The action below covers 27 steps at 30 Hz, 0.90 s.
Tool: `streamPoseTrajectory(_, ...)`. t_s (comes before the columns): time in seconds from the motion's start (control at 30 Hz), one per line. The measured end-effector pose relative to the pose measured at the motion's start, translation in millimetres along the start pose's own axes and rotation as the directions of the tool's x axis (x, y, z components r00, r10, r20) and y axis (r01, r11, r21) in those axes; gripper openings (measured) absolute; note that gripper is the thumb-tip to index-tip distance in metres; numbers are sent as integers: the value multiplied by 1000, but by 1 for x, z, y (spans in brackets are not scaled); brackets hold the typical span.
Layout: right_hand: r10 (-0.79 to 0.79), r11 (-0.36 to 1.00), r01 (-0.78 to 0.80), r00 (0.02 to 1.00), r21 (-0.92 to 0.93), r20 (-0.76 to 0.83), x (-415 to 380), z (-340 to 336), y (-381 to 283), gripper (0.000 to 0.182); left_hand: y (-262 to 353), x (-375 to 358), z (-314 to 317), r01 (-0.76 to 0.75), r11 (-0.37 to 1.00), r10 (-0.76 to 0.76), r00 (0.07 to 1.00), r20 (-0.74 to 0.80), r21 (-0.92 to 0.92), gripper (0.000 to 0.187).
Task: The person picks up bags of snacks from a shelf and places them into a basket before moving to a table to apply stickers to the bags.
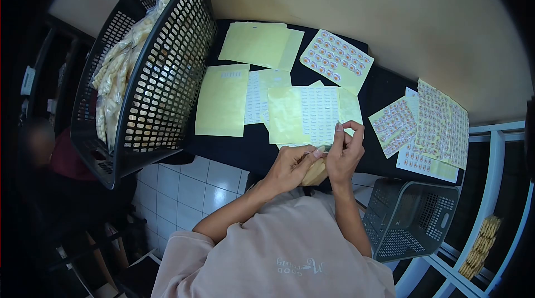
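Note:
My left hand (292, 167) is closed around a small tan packet (315, 173), its thumb lying along the upper edge. The packet is tilted and partly covered by both hands, at the table's front edge. My right hand (344, 156) is beside it, thumb and forefinger brought together in a pinch; anything between them is too small to make out. Just beyond my fingers lies a sheet of small printed labels (320, 109), overlapping a yellow backing sheet (285, 111).
A black crate (161, 75) holding bagged pale food (120, 69) stands at left. Sticker sheets (337, 58) and yellow sheets (253, 44) cover parts of the black table (373, 89). A grey crate (382, 214) sits below right, near a rack (490, 175). A person (72, 156) is at far left.

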State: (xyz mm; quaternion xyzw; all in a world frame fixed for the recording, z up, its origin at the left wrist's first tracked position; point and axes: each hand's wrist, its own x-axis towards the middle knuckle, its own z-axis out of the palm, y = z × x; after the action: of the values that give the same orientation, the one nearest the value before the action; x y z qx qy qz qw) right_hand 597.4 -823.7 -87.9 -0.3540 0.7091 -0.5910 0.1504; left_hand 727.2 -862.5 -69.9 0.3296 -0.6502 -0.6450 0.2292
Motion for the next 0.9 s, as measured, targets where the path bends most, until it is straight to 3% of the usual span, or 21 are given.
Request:
streamPoseTrajectory(0.07, -33, 999, 33, 999, -14, 12, -2, -4, 7, 6, -3, -1, -1, 20, 999, -22, 998, 50, 42, 30)
streamPoseTrajectory(0.17, 51, 999, -51, 999, -15, 16, -6, -11, 10, 7, -14, -1, -1, -18, 997, 10, 993, 114, 69, 36)
streamPoseTrajectory(0.23, 146, 988, -144, 989, 52, -36, -6, -16, 12, 7, -17, 0, -4, 98, 995, -87, 953, 291, -24, 40)
streamPoseTrajectory(0.37, 178, 981, -168, 978, 97, -111, -3, -19, 8, 8, -31, -2, -1, 97, 989, -54, 938, 342, -108, 42)
streamPoseTrajectory(0.47, 171, 970, -139, 974, 198, -151, 2, -13, 12, 11, -34, -1, 0, 80, 986, -31, 951, 308, -145, 43)
streamPoseTrajectory(0.53, 205, 958, -170, 969, 232, -139, 5, -14, 8, 10, -36, -2, 3, 68, 964, -16, 981, 195, -259, 41)
streamPoseTrajectory(0.7, 232, 938, -181, 961, 295, -148, 14, -13, 2, 8, -49, -3, 2, 74, 918, -6, 985, 172, -389, 38)
streamPoseTrajectory(0.77, 354, 897, -278, 918, 343, -181, 22, -20, 5, 10, -48, -2, 0, 31, 912, 28, 990, 136, -410, 38)
streamPoseTrajectory(0.83, 349, 878, -240, 913, 414, -210, 36, -40, 24, 12, -28, 0, -12, 2, 794, -42, 998, -51, -608, 41)
streamPoseTrajectory(0.9, 305, 897, -252, 947, 362, -99, 38, -57, 16, 7, -19, 5, -31, 9, 869, -67, 993, -101, -495, 44)
